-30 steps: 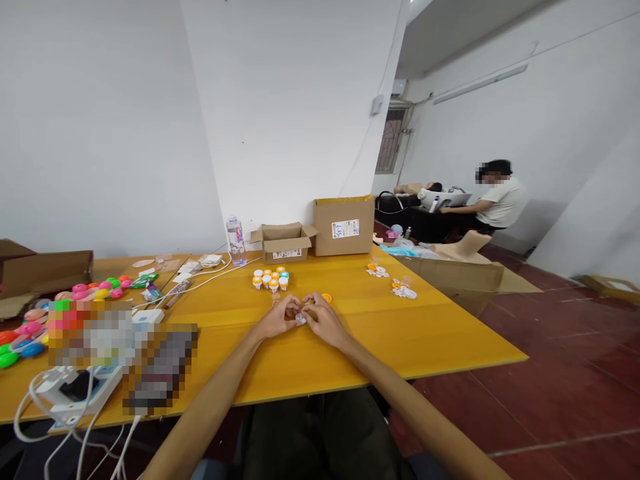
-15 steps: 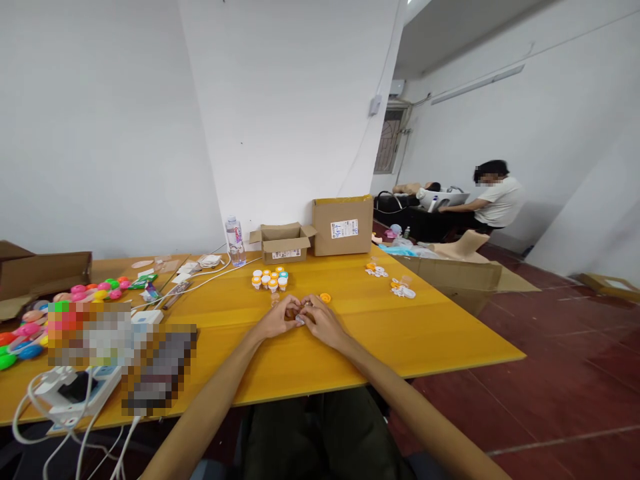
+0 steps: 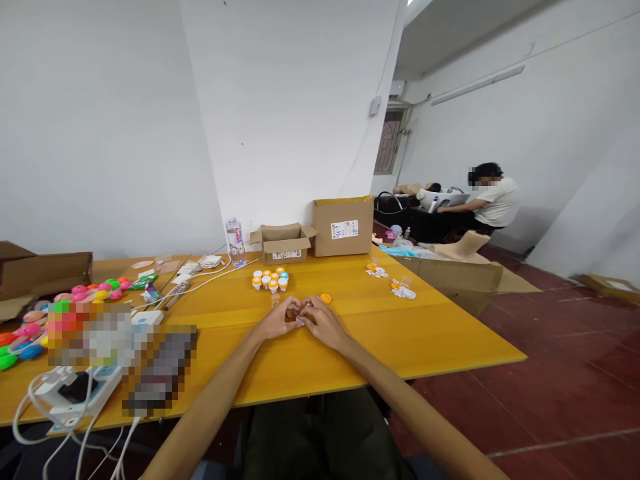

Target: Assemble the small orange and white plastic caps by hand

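Pinching together at the middle of the yellow counter (image 3: 400, 333), the left hand (image 3: 277, 320) and right hand (image 3: 324, 323) meet fingertip to fingertip around a small pale piece (image 3: 300, 320). It sits right between them, equally near to both, and the fingers of each hand are narrowed onto it (too small to tell its shape or long axis). Just beyond the right hand lies an orange cap (image 3: 326, 298); farther back stands a cluster of small capped vials (image 3: 270, 279). Bare counter stretches toward the right edge and the near edge, while cables and clutter crowd the left.
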Demonstrator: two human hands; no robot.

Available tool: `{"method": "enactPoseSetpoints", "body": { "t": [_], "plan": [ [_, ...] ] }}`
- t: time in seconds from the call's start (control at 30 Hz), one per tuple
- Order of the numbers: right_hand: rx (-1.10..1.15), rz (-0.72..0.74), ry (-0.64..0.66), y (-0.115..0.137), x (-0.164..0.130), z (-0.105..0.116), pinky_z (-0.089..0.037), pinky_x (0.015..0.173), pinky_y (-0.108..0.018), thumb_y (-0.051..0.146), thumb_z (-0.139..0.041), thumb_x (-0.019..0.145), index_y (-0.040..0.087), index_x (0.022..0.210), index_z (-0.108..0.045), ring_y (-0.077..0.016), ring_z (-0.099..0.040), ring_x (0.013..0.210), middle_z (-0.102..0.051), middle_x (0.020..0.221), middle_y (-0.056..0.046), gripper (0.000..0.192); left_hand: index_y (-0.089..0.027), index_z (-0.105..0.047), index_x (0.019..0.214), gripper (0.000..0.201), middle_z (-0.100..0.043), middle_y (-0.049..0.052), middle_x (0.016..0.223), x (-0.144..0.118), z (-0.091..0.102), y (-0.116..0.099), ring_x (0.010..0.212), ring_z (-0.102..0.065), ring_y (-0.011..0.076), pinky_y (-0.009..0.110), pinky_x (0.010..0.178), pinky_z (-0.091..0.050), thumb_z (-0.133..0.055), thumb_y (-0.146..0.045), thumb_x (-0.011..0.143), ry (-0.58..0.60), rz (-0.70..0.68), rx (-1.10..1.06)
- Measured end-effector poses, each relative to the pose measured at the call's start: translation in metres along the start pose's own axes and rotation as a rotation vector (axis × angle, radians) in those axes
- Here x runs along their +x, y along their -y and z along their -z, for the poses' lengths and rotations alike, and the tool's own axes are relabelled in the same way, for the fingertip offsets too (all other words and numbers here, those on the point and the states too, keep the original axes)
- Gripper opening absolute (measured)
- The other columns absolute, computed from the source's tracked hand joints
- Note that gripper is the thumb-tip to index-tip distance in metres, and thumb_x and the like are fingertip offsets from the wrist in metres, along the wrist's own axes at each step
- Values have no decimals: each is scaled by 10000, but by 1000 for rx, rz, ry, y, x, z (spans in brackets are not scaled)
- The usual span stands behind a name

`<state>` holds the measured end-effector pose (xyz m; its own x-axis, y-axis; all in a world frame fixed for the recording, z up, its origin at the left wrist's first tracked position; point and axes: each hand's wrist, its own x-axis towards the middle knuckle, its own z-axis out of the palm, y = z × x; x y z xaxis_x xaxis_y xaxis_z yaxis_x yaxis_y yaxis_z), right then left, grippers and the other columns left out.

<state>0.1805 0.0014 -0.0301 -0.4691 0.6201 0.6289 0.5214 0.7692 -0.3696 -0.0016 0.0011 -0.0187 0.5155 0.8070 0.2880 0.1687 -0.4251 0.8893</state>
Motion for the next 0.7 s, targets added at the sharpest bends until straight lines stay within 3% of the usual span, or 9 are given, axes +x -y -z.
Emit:
{"method": "enactPoseSetpoints", "body": {
  "t": [0.2, 0.47, 0.7],
  "plan": [
    [28, -30, -29, -1, 0, 0, -486, 827, -340, 155, -581, 860, 223, 818, -654, -190, -592, 942, -611, 969, -51, 108, -204, -516, 995, 344, -629, 11, 861, 0, -1, 0, 775, -586, 139, 280, 740, -469, -721, -326, 747, -17, 3, 34],
    [-101, -136, -202, -15, 1, 0, -480, 826, -404, 122, -480, 888, 236, 859, -649, -240, -567, 897, -608, 918, -73, 206, -203, -531, 998, 301, -662, 51, 969, -1, 2, -1, 847, -611, 165, 309, 815, -476, -696, -225, 747, -38, -33, 118],
    [-234, -108, -114, -26, -3, -9, -465, 817, -447, 126, -514, 882, 258, 1009, -666, -293, -524, 979, -587, 1070, -117, 237, -211, -568, 1015, 315, -650, 52, 996, -2, 5, -5, 889, -583, 183, 324, 846, -464, -705, -270, 737, -36, -34, 203]
  ]
}}
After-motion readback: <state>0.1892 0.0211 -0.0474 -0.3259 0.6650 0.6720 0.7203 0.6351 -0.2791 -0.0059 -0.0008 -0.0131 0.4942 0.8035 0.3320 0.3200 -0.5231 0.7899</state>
